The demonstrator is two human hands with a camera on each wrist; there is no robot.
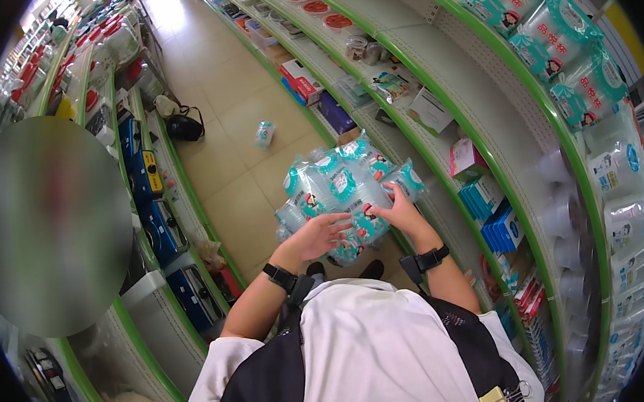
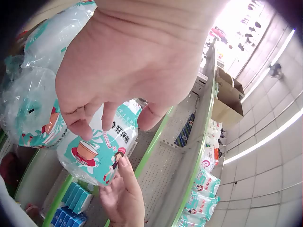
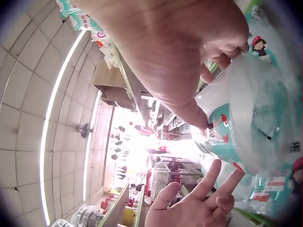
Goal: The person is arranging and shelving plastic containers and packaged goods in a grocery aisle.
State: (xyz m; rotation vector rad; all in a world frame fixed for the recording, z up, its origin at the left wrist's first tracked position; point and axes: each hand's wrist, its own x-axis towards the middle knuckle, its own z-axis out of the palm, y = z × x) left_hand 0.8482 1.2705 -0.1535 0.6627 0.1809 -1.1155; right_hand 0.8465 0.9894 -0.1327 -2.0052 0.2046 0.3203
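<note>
Several clear packs of cups with teal print [image 1: 336, 188] are bunched in front of the body in the head view. My right hand [image 1: 406, 213] grips a pack [image 3: 220, 123] at the right of the bunch, thumb on the near face and fingers over its side. Beside the near side of the bunch, my left hand [image 1: 317, 237] has its fingers extended and apart; the right wrist view shows this left hand [image 3: 194, 203] spread. In the left wrist view the left hand [image 2: 128, 66] is above a printed pack [image 2: 90, 151]. What supports the bunch underneath is hidden.
One more pack [image 1: 264, 134] lies on the tiled aisle floor [image 1: 231, 102]. Green-edged shelves [image 1: 483, 139] curve along the right, with more teal packs [image 1: 552, 47] on the upper level. Left shelves hold blue boxes [image 1: 164, 232]; a black bag [image 1: 185, 125] is near them.
</note>
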